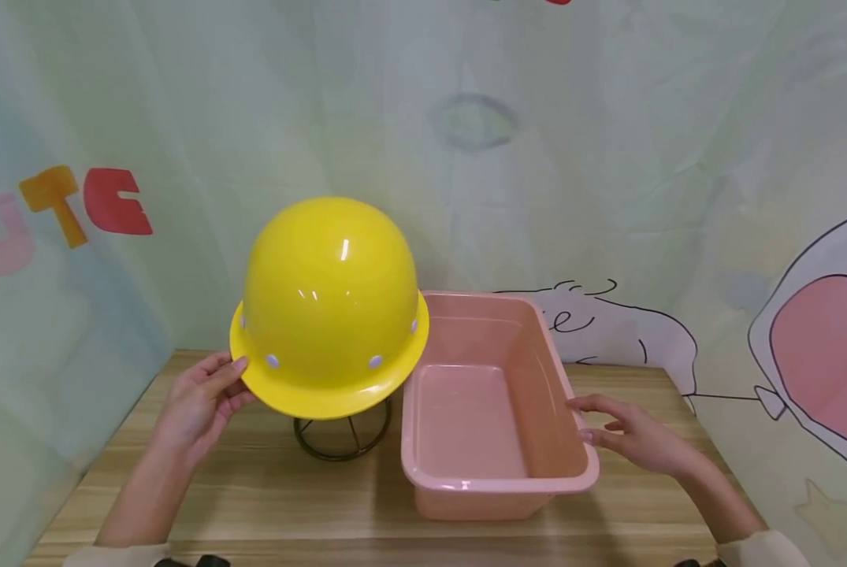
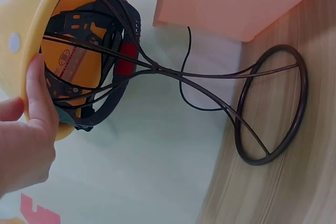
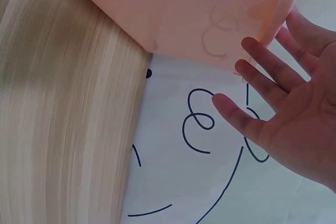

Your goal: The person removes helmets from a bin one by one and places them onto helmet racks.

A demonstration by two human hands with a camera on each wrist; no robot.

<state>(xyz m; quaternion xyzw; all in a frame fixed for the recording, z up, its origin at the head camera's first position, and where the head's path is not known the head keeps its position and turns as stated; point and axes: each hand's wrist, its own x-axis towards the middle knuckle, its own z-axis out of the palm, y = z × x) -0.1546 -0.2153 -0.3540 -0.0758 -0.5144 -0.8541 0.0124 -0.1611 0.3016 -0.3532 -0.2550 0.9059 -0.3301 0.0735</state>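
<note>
A yellow hard hat sits over a dark wire stand, whose round base rests on the wooden table. My left hand pinches the hat's brim at its left side, thumb on top and fingers below. Inside the hat, the left wrist view shows dark straps and a red patch on the headband. Just right of the hat stands a pink plastic basin, upright, with a bare floor inside. My right hand touches the basin's right rim with thumb and forefinger, its other fingers extended loosely outside the wall.
The wood-grain table ends at a pale printed curtain behind and at both sides. A thin black cord hangs near the stand. The hat's brim overlaps the basin's left edge in the head view.
</note>
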